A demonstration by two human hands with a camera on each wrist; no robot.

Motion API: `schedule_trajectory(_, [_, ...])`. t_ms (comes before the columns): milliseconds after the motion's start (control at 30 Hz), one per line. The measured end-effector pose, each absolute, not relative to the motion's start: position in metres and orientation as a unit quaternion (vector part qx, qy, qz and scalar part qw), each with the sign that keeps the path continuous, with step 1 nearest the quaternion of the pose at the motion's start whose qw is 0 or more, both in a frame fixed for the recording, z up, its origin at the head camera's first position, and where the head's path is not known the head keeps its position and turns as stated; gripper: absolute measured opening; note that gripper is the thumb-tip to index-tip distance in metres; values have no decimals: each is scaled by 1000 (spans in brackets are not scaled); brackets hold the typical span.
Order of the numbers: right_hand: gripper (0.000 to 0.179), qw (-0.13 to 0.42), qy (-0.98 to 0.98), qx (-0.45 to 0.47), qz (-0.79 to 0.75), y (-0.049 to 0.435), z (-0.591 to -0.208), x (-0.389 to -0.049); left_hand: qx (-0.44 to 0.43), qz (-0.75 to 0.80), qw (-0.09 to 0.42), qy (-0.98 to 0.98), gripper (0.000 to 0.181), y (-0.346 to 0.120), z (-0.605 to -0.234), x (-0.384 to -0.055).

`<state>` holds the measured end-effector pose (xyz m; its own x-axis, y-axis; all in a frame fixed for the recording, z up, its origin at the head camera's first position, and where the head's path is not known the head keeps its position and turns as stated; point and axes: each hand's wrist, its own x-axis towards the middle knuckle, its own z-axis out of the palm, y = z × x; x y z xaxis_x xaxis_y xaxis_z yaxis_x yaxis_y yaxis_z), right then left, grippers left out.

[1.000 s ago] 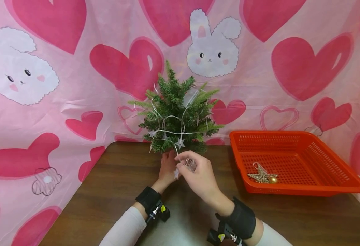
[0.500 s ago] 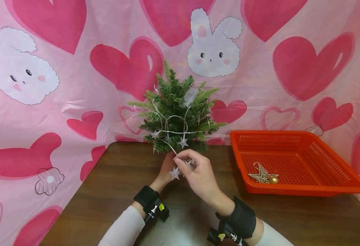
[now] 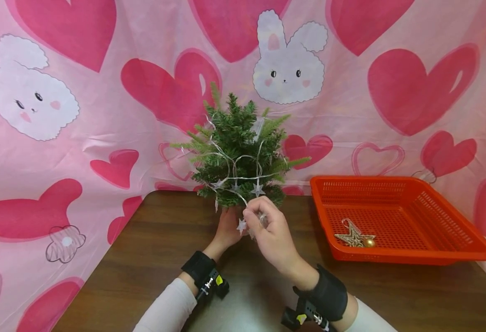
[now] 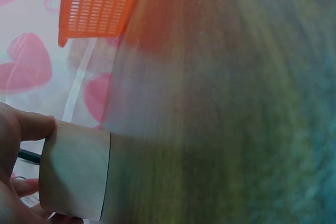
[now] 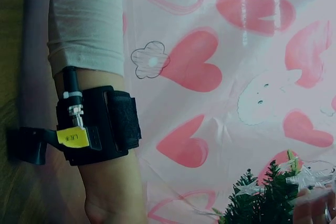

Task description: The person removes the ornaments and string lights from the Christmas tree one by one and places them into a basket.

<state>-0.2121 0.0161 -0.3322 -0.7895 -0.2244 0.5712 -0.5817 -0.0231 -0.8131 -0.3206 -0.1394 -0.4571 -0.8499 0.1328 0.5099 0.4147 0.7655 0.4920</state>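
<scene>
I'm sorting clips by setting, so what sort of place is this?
Probably an indoor tabletop set up for filming: a heart-and-bunny cloth hangs behind a wood-grain table, a small tree carries a star string, and there are black wrist straps. The wider room isn't visible.

hands: two, one left hand (image 3: 228, 230) and one right hand (image 3: 273, 230). there was one tree (image 3: 235, 127) with one pale base (image 4: 73, 171). one light string (image 3: 247, 178); at least four star lights (image 3: 257, 189) showed on it, others too hidden to count. one red basket (image 3: 396, 256) held two ornaments: one glittery star (image 3: 354, 236), one gold ball (image 3: 369, 242). wrist straps (image 3: 329, 295) came to two, pale sleeves (image 3: 168, 306) two. one table (image 3: 143, 258), one pink backdrop (image 3: 102, 124). its print had two clear rabbit faces (image 3: 288, 76), one flower (image 3: 66, 242) at left, and over a dozen hearts (image 3: 417, 92), several cut off at the edges.
</scene>
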Motion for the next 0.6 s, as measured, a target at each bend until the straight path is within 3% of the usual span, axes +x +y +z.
schedule_trajectory(200, [17,163,-659,299,670,17,-333,-212,-91,-348,186,-915,45,-137,-454,-315])
schedule_trajectory(400, [23,121,-622,321,704,18,-330,-211,-82,-378,184,-904,64,-137,-452,-311])
schedule_trajectory(600, [21,74,-578,320,747,18,-327,-210,-136,-431,183,-873,64,-143,-452,-311])
